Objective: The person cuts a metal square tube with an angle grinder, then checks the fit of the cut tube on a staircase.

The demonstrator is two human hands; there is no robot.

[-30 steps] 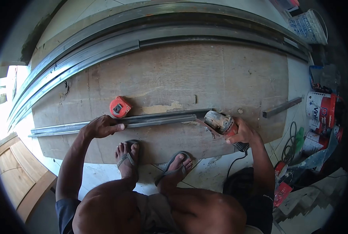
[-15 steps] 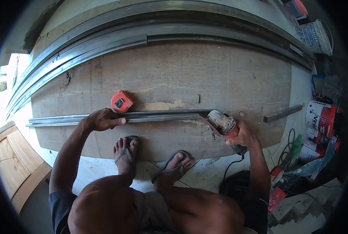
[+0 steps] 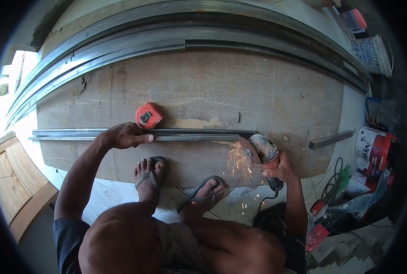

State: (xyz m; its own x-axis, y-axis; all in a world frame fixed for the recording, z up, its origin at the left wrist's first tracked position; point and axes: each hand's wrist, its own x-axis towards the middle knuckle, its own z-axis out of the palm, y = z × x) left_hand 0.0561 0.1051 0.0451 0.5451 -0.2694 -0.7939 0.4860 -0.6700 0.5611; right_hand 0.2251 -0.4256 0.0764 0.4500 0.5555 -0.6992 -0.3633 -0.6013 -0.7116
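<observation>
Sparks (image 3: 239, 160), one grinder (image 3: 263, 147) in right hand (image 3: 281, 169), one tape (image 3: 148, 115) near left hand (image 3: 127, 135)

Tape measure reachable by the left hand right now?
Probably yes: the red tape measure sits just beyond the left hand, nothing visible between them, though that hand would have to leave the metal channel.

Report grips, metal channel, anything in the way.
Left grip on metal channel; right grip holding grinder. Disc at channel's end, sparks flying. Tape measure beside channel, away from disc.
</observation>
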